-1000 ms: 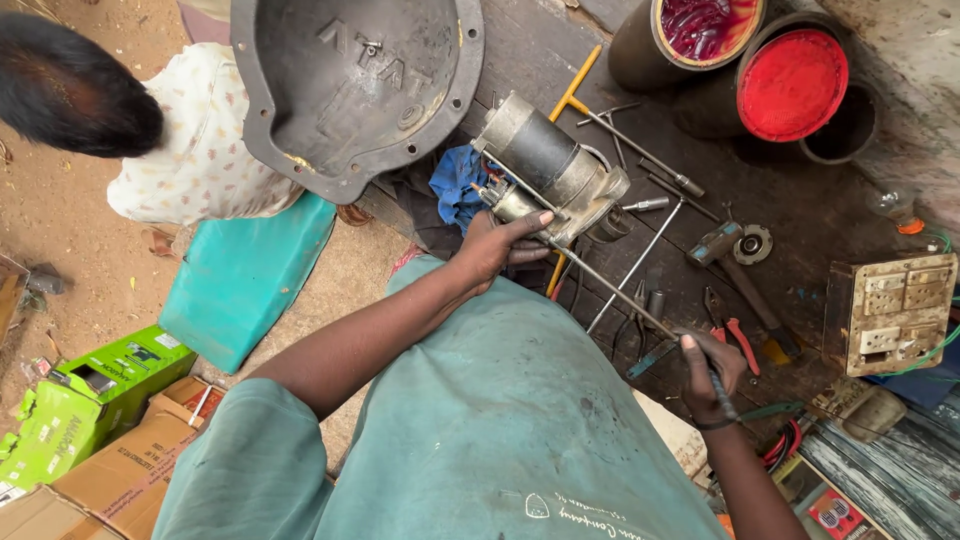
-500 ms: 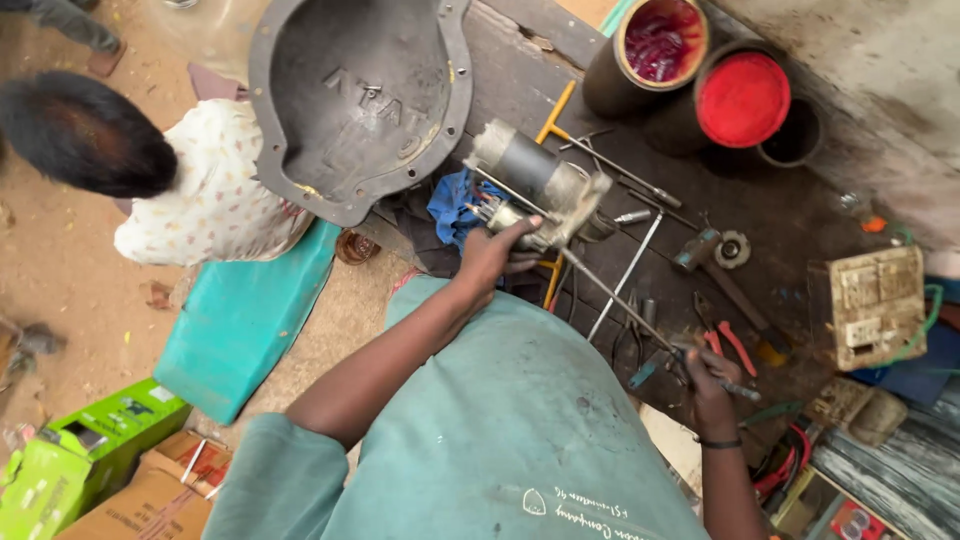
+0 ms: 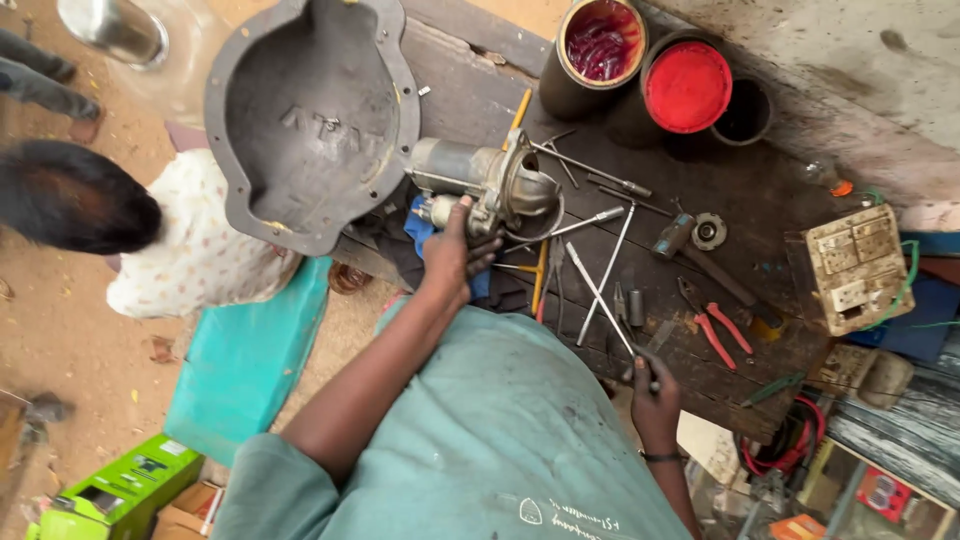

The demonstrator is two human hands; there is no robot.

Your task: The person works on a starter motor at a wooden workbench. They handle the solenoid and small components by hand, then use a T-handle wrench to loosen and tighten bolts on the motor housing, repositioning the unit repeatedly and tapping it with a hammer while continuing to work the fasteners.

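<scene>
Counting across the dark, oil-stained wooden desk [image 3: 760,190], we find one grey metal starter motor [image 3: 480,185], one large cast-metal bell-shaped housing [image 3: 310,120], one pair of red-handled pliers [image 3: 715,325] and three black cylindrical tubs [image 3: 650,85]: one holds red coiled scraps, one wears a smooth red lid, and one stands open with a dark inside. Our left hand [image 3: 450,255] has its grip closed on the motor's near end at the desk's front edge. Our right hand [image 3: 650,395] is wrapped around a long thin steel rod [image 3: 600,295].
</scene>
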